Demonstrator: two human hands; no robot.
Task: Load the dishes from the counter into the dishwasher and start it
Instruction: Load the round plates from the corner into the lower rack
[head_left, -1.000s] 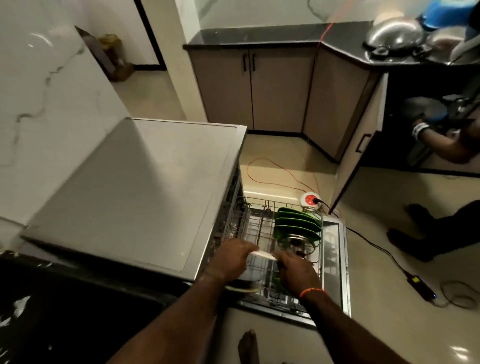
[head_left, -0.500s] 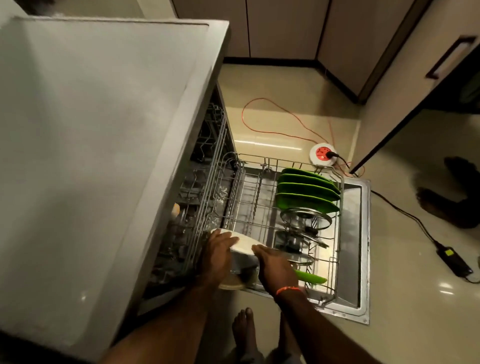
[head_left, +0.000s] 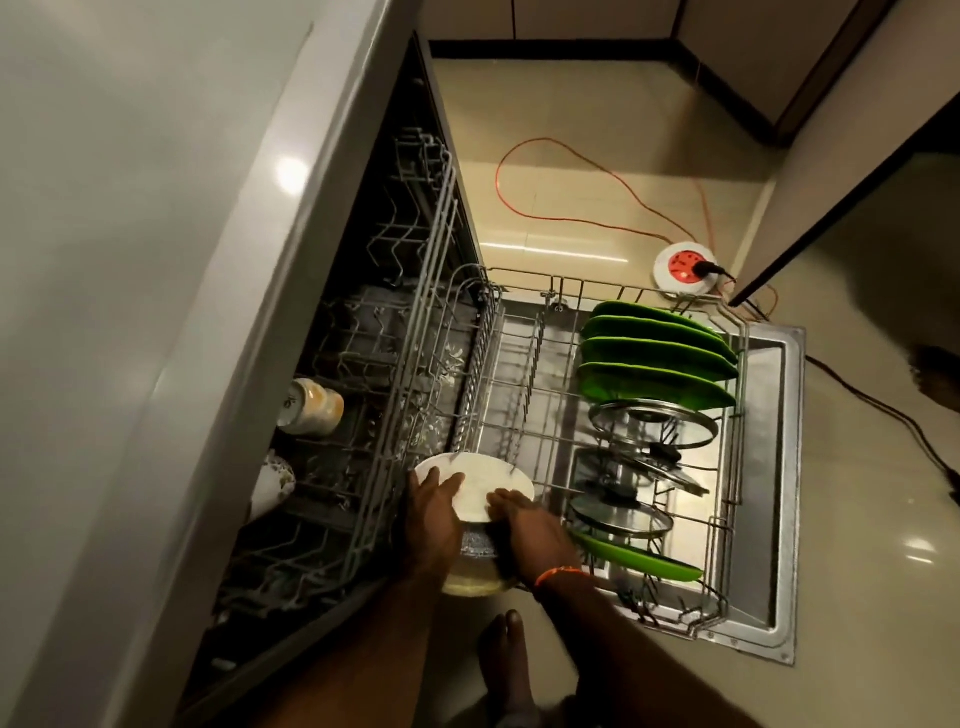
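White bowl (head_left: 475, 493), upside down, sits at the near left corner of the lower rack (head_left: 727, 525), left hand (head_left: 431, 514) and right hand (head_left: 530, 525) curled round its sides. Likely ceramic: stiff, breakable, slippery; hold by walls. Beyond it, lids (head_left: 652, 423), then green plates (head_left: 657, 358).

The open dishwasher (head_left: 332, 364) and its pulled-out lower rack (head_left: 613, 447) are seen steeply from above, at close range, by one head-worn camera.

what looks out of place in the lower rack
One green plate lies almost flat at the near end of the lower rack, while the other green plates stand on edge in a row at the far end. Nothing looks spilled or broken.
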